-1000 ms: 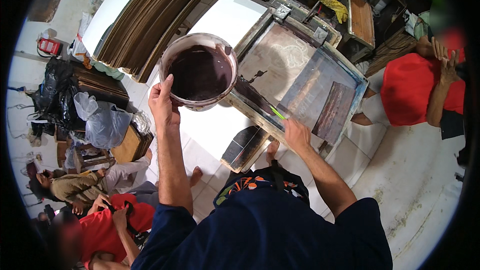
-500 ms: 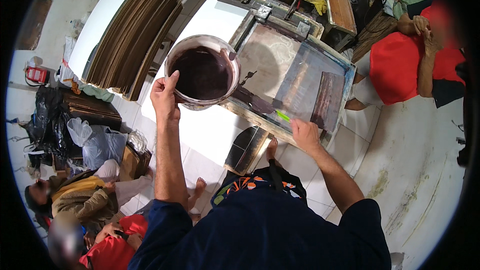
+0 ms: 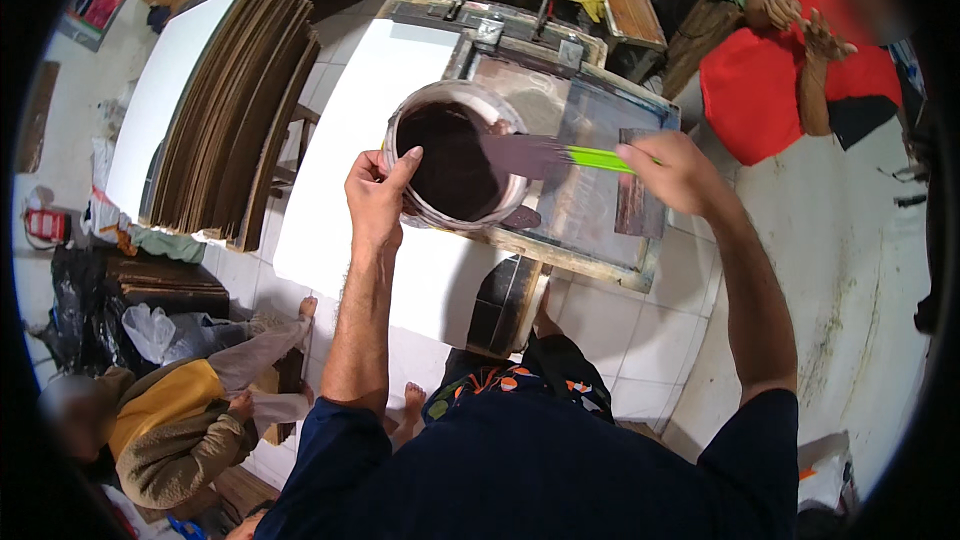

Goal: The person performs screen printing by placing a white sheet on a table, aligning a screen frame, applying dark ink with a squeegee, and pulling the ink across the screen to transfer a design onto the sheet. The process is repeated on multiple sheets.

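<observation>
My left hand (image 3: 378, 198) grips the near rim of a round tub (image 3: 455, 155) filled with dark brown ink, held above the white table top (image 3: 350, 170). My right hand (image 3: 672, 172) holds a spatula (image 3: 560, 155) by its green handle; its ink-coated blade lies over the tub's right rim. Under them sits a wooden-framed printing screen (image 3: 590, 210) with a dark ink streak at its right side.
A tall stack of brown cardboard sheets (image 3: 225, 120) stands to the left. A person in red (image 3: 790, 60) sits at the upper right. Another person in a yellow and tan top (image 3: 170, 420) sits on the tiled floor at lower left, by black bags (image 3: 75, 310).
The tub has come right, over the screen frame. My right hand lifted the spatula off the screen and brought its blade to the tub. The view tilted nearer.
</observation>
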`<state>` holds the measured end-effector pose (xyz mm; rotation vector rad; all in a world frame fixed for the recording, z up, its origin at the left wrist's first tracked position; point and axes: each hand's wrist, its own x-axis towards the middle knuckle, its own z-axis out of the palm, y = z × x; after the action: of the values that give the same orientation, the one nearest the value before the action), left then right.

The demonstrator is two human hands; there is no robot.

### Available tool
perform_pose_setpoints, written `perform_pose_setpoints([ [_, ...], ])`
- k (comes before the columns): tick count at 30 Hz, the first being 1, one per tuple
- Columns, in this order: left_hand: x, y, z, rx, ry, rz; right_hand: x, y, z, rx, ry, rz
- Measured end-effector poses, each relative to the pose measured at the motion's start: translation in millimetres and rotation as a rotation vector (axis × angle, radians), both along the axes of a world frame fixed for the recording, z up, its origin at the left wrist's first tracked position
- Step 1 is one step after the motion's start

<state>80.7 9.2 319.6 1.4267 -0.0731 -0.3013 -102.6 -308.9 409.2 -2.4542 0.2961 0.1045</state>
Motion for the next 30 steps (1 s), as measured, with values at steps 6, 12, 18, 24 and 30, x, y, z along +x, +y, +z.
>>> perform_pose_setpoints([
  [6,-56,-13,5,-0.1,0.141,-0.105,32,49,-27,-0.555,-0.039,0.07],
  [12,-152,4,18,-0.167,0.291,-0.111,-32,-100,-112,-0.463,-0.037,-0.61],
  [18,-281,3,6,-0.035,0.323,-0.047,-98,-70,-286,-0.34,0.027,-0.712],
  [24,-380,-16,-61,0.027,0.506,-0.086,-127,-111,-264,0.07,-0.327,-0.667],
  [30,-423,-37,-217,0.102,0.682,-0.106,-328,-124,-285,0.239,-0.701,-0.831],
])
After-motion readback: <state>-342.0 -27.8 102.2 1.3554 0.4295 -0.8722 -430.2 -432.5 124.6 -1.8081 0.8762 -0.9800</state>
